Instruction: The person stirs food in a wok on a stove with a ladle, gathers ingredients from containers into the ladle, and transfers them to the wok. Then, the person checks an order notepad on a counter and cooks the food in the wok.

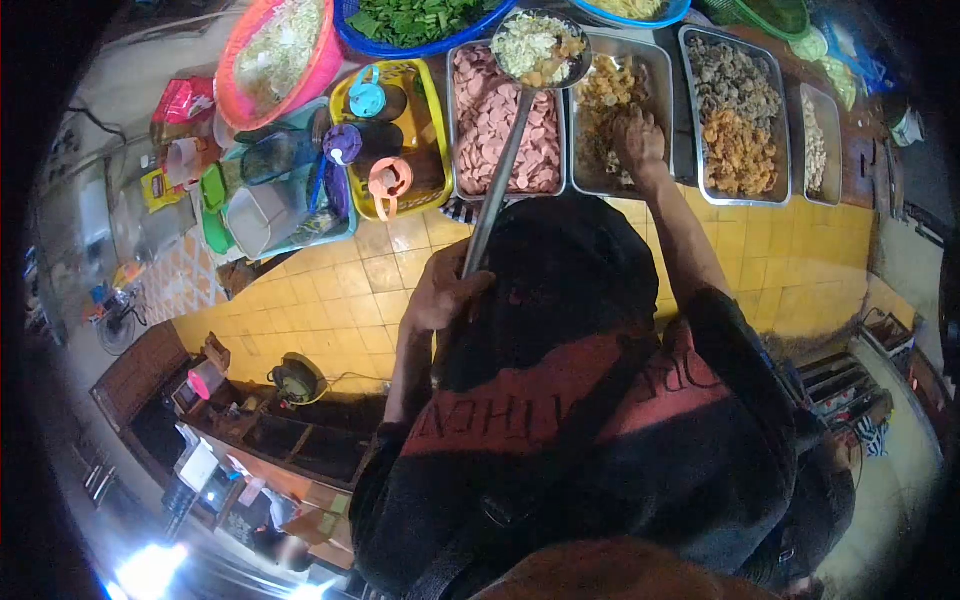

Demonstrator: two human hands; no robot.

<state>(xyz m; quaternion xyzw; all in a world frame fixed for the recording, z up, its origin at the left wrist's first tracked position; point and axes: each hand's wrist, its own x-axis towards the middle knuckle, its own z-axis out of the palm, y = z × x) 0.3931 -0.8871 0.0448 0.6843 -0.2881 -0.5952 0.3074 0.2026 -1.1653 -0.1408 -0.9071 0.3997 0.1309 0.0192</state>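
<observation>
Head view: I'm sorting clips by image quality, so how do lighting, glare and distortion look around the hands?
Head view, lower left: a bright light flares; head view, bottom: the dark shirt loses detail; head view, edges: wide-angle distortion, with black corners; head view, hands: the left hand on the ladle and right hand in the tray are discernible, fine detail soft.

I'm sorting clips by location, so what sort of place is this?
Probably a food stall or small commercial kitchen: there's a metal tray of pink slices, a blue basket of leafy greens, and a filled ladle in the left hand.
</observation>
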